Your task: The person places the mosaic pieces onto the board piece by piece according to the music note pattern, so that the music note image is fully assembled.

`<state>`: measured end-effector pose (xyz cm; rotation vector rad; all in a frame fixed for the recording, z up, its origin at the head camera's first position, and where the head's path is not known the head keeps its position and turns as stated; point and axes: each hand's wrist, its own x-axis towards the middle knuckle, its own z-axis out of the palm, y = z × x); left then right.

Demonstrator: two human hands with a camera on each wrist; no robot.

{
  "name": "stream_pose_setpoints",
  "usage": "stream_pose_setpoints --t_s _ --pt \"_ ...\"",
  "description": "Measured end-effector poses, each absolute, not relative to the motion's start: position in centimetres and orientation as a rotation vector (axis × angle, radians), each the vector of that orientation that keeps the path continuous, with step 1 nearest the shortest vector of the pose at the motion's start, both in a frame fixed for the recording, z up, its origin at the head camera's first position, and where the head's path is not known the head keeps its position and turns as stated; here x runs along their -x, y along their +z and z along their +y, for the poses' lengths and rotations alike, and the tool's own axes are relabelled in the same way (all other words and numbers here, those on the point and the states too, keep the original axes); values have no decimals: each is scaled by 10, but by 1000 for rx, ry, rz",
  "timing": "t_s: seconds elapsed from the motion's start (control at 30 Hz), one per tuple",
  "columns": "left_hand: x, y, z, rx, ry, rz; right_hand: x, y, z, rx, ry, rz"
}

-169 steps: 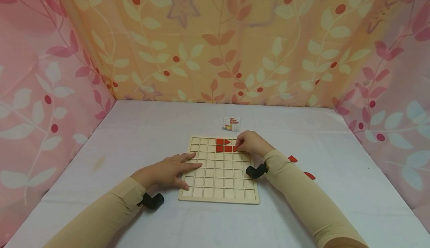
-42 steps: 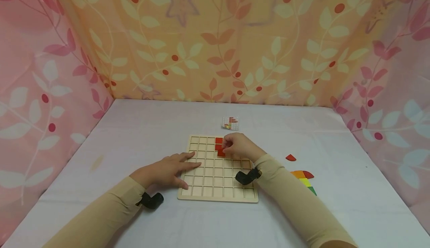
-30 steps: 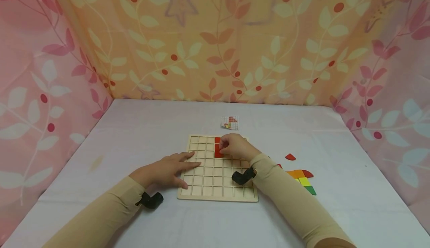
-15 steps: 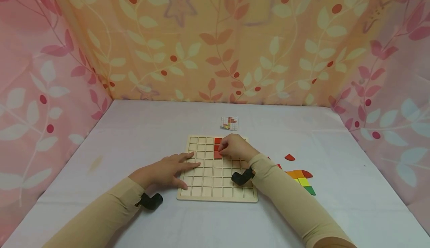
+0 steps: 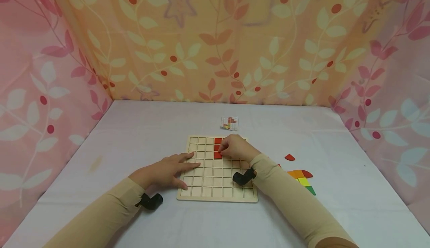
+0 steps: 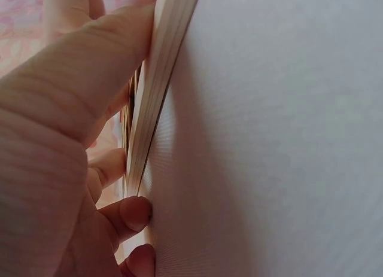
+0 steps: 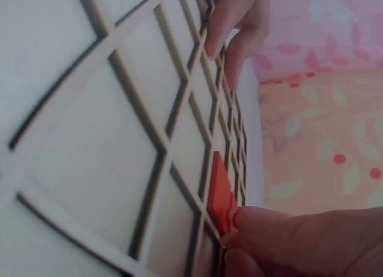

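Note:
A wooden grid board (image 5: 208, 182) lies flat on the white-covered table. My left hand (image 5: 166, 171) rests across its left edge with fingers spread; in the left wrist view the thumb (image 6: 90, 73) lies against the board's edge. With thumb and fingertips my right hand (image 5: 236, 146) pinches a red square tile (image 5: 217, 155) at a third-row cell. In the right wrist view this red tile (image 7: 219, 190) sits slightly tilted at the grid ridges. Red squares (image 5: 217, 141) fill the cells above it in the same column. The hand hides the cells to the right.
Beyond the board lies a small printed card (image 5: 229, 123) with a coloured grid pattern. To the right are a red rounded piece (image 5: 290, 157) and a group of orange (image 5: 296, 174), yellow (image 5: 304, 181) and green (image 5: 309, 190) pieces, partly behind the right forearm. Patterned curtains enclose the table.
My right hand has moved left from the second row's right end, bringing a red square to the third row, where it has settled lower. The left hand stays put. More coloured pieces show beside the forearm.

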<state>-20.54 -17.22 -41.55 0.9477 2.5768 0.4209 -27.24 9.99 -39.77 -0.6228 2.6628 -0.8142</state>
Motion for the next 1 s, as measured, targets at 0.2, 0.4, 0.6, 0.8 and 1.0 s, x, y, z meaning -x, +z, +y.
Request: stream_pose_setpoints --t_s 0.2,0.4,0.6,0.8,1.0 --pt "205 -416 -172 -956 423 2576 271 -385 112 654 -824 2670" --pt "205 -418 -173 -966 411 2590 268 -372 132 668 -827 2690" --pt "206 -418 -173 -960 403 2595 265 -365 158 600 -809 2719" --pt "207 -421 -173 -964 395 2598 263 -367 190 492 -826 2728" --pt "208 -422 -173 -954 390 2603 259 -374 221 370 -828 2679"
